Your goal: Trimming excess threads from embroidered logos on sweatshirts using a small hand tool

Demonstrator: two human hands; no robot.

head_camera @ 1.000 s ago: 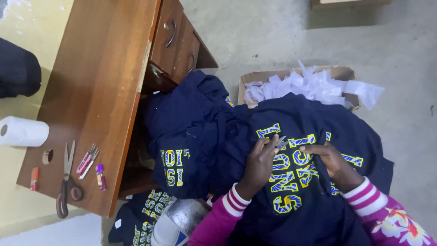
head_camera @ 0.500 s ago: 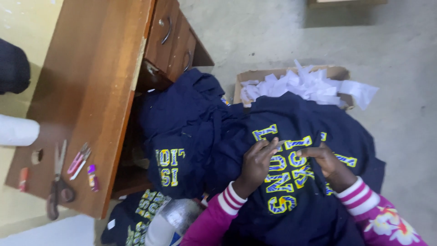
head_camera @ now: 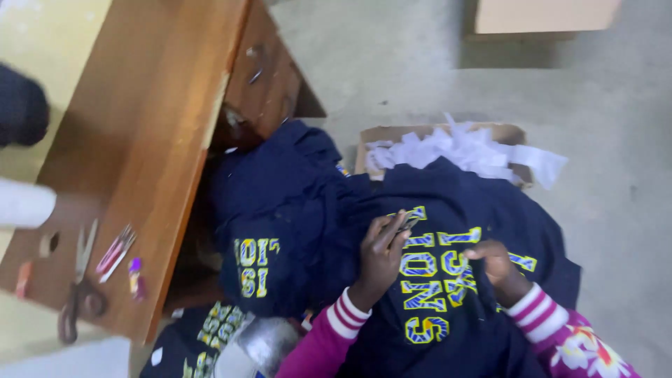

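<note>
Two hands are seen pressed onto a navy garment (head_camera: 483, 210) bearing yellow-and-blue lettering, which is spread over the person's lap beside a wooden desk (head_camera: 147, 140). The left hand (head_camera: 381, 255) is laid on the lettering with its fingers curled, and a small thin object, too blurred to identify, is pinched at its fingertips. The right hand (head_camera: 498, 266) is bent at the knuckles with its fingertips closed on the printed fabric; a fold of cloth appears to be nipped there. Both wrists are covered by pink sleeves with striped cuffs.

More navy garments (head_camera: 273, 224) with similar lettering are heaped just left of the worked piece, against the desk's edge, and further ones lie lower down near the floor. A cardboard box (head_camera: 381, 136) filled with white paper scraps (head_camera: 469, 150) is set behind the garment, touching its far edge.

On the desk's near corner, scissors (head_camera: 77, 294) and several small pink and purple items (head_camera: 115, 252) are noted, well apart from the hands. A second cardboard box (head_camera: 546, 15) stands on the grey floor at the top of the view.
</note>
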